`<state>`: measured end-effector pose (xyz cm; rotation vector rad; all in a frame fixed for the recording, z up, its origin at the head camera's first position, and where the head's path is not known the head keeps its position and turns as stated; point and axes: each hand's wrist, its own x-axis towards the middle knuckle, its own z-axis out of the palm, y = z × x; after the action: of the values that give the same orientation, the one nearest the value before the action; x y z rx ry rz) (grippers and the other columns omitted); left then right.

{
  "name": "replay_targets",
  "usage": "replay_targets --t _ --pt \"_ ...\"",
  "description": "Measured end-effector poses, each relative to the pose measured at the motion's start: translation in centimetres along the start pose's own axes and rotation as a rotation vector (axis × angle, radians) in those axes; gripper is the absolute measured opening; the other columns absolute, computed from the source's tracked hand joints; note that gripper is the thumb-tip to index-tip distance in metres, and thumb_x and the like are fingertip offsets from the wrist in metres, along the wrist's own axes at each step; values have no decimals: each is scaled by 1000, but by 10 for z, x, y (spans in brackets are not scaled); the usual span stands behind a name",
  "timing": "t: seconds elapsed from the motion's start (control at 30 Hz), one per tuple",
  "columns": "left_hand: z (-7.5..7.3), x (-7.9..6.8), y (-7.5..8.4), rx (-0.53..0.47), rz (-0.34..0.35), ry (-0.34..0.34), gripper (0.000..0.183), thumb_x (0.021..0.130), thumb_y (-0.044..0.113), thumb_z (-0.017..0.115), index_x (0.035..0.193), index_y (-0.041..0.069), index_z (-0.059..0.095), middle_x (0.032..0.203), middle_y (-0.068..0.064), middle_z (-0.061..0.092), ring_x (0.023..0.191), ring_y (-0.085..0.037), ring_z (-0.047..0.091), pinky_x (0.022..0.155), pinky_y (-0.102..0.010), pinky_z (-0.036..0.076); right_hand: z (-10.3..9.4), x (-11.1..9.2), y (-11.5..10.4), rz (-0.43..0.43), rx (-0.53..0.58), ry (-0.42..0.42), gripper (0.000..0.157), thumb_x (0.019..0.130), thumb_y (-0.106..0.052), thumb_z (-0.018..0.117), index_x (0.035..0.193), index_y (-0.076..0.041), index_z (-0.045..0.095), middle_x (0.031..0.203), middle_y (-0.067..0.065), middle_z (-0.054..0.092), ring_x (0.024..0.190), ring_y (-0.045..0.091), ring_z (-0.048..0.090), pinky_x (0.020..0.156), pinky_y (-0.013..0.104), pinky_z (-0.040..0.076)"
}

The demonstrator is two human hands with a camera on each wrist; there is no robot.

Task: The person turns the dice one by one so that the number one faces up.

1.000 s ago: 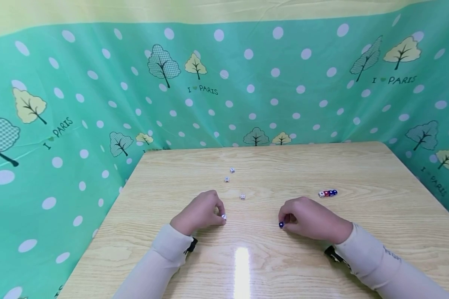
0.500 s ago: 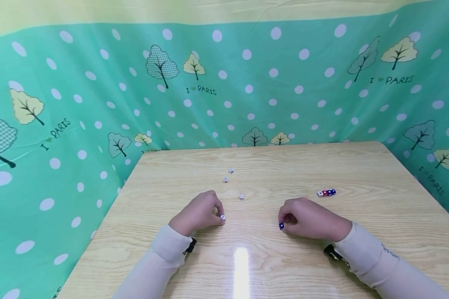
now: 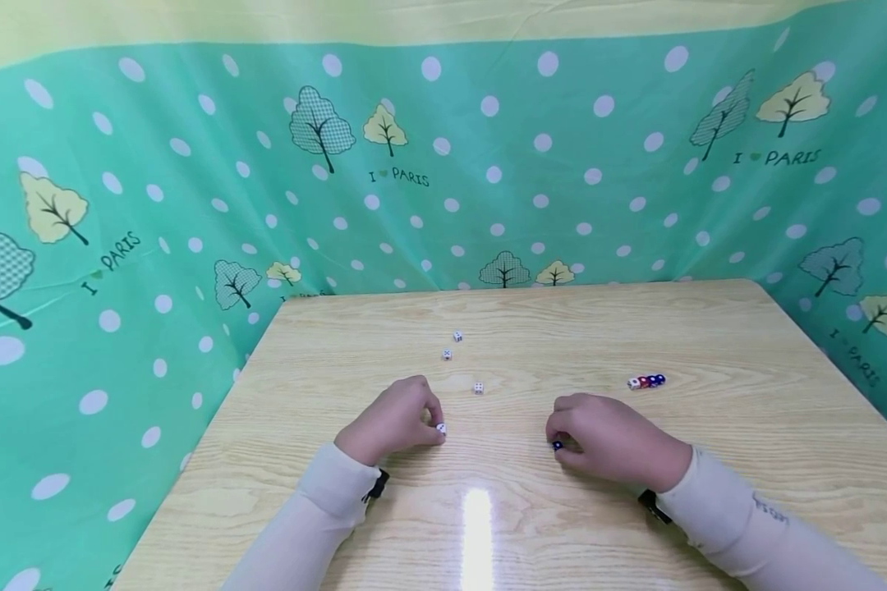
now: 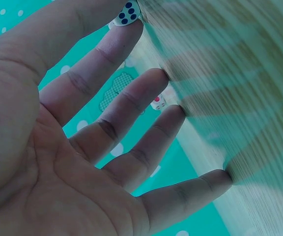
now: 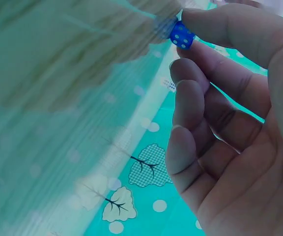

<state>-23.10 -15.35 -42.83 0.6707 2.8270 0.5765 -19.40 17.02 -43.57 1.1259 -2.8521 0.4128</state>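
White die [image 4: 128, 14] pinched in left grip [image 3: 395, 420], blue die [image 5: 182, 35] pinched in right grip [image 3: 613, 435], both at fingertips [image 4: 131, 32]

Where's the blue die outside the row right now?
In the head view, the blue die is right of centre, pinched in the grip of the right hand, left of and nearer the camera than the row of dice.
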Motion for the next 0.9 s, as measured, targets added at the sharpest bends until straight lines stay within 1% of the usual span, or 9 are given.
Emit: replay_targets --t 0.13,0.33,0.63,0.8,0.9 --pt "0 0 0 0 2 2 21 79 19 91 68 22 73 93 0 60 80 -17 52 74 -34 45 0 0 -1 -13 6 2 12 85 -14 82 84 -23 74 80 -15 60 67 -2 48 66 23 51" --pt "0 0 0 1 7 5 21 79 18 91 68 22 73 93 0 60 79 -17 52 73 -34 45 0 0 -2 -8 23 -5 15 86 -12 80 83 -24 73 79 -17 60 69 -2 51 67 24 51" --pt "0 0 0 10 13 7 21 78 19 91 68 23 73 93 1 61 79 -17 52 73 -33 45 0 0 0 8 48 -10 13 86 -15 81 84 -25 73 77 -21 59 68 -1 49 66 22 48" --pt "1 0 0 17 3 5 22 79 20 91 67 23 72 93 1 61 79 -16 52 73 -33 45 -2 0 1 40 88 -32 11 87 -16 79 87 -26 74 78 -22 60 67 -1 52 65 21 48" --pt "1 0 -1 11 4 6 22 78 20 91 67 23 72 94 1 61 79 -17 52 73 -33 45 -3 0 2 44 123 -32 11 88 -16 79 87 -25 73 77 -22 61 67 -2 53 64 21 48"
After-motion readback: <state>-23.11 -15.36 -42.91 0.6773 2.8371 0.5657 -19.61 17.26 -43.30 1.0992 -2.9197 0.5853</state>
